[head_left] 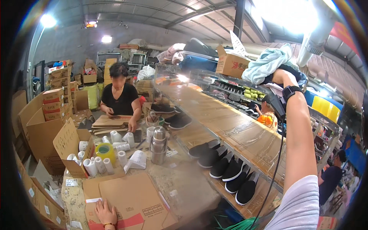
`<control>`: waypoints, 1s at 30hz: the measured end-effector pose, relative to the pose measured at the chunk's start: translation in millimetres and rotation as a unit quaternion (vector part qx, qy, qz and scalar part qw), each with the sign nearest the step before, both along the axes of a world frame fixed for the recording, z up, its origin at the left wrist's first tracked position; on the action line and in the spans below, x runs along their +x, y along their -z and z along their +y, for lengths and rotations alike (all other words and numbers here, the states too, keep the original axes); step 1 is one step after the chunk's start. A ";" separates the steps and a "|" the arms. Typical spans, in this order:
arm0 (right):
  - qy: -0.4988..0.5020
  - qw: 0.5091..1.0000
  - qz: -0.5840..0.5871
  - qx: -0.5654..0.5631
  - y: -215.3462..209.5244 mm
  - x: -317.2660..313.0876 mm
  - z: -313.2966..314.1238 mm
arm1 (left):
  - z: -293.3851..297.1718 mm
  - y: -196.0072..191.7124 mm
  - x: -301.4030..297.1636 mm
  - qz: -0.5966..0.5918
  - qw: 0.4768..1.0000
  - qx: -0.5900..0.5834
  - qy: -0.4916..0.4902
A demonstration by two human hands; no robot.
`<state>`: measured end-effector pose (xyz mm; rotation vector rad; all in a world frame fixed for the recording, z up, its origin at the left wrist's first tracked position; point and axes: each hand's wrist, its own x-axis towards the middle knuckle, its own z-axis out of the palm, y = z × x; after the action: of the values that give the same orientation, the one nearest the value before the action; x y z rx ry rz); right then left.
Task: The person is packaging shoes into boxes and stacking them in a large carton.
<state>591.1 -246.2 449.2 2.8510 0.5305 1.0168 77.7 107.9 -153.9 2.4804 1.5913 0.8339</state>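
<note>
My left hand (104, 212) lies flat on a folded brown cardboard sheet (134, 191) at the near left of the table, fingers stretched out, next to a white label strip (94, 200). My right arm is raised toward the top of the rack, a dark watch at the wrist. My right hand (285, 78) is beside a pale blue cloth (268, 63) and some dark fabric; its fingers are hidden. Just below it is a black handheld device (276, 104), with a black cable running down from it. Whether the hand grips the device, I cannot tell.
Across the table (184, 184) a person (120, 94) handles stacked cardboard. Label rolls (91, 167), yellow tape (105, 152) and a steel flask (158, 145) stand between us. Black shoes (232, 168) line the rack's lower shelf. Cartons (40, 134) crowd the left; other people are at right.
</note>
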 end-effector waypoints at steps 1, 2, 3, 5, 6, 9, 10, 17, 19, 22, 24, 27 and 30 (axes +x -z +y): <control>0.017 1.000 0.002 -0.015 1.4 -1.7 0.5 | -0.6 -0.7 -0.5 -0.002 1.000 -0.004 -0.001; 0.037 0.999 0.003 -0.030 2.4 -8.8 -0.1 | -0.4 -0.7 0.1 -0.005 1.000 -0.007 0.000; 0.039 0.999 0.003 -0.030 1.3 -6.7 -1.1 | 0.4 0.3 0.2 -0.006 1.000 -0.007 0.001; 0.039 0.997 -0.008 -0.071 -0.8 -5.0 -1.0 | 3.0 3.5 0.5 -0.003 1.000 -0.006 0.002; 0.041 0.997 -0.008 -0.071 -1.0 -8.3 -2.1 | 3.6 4.4 1.1 -0.004 1.000 -0.006 0.004; 0.057 0.997 0.001 -0.052 3.5 -26.6 8.9 | 3.1 5.6 -1.9 0.001 1.000 -0.006 -0.005; 0.075 0.996 -0.016 -0.049 3.8 -26.9 9.9 | 2.7 5.4 -1.4 0.000 1.000 -0.005 -0.006; -0.065 0.989 -0.113 -0.064 -5.2 -3.1 -20.5 | 4.0 2.3 1.8 -0.005 1.000 0.002 0.008; -0.040 0.988 -0.106 0.102 -11.6 -3.4 -22.6 | 1.1 -3.8 2.5 0.004 1.000 0.003 0.011; -0.030 0.985 -0.168 0.004 -32.2 -9.6 -40.9 | 0.2 -7.9 5.0 0.006 1.000 0.007 0.016; -0.044 0.986 -0.081 0.138 -40.1 -54.0 -21.4 | -3.1 -4.7 -0.5 0.006 1.000 0.007 0.010; -0.115 0.935 -0.271 0.197 -64.7 -49.6 -21.8 | 1.3 -6.1 1.0 0.013 1.000 0.026 0.004; -0.362 0.900 -0.217 0.107 -75.7 -26.8 -6.9 | 4.2 -15.9 4.6 0.101 0.994 -0.023 0.018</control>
<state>564.4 -253.1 525.0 2.4541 1.5630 1.8450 82.3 112.1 -137.9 2.6240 1.5968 0.5497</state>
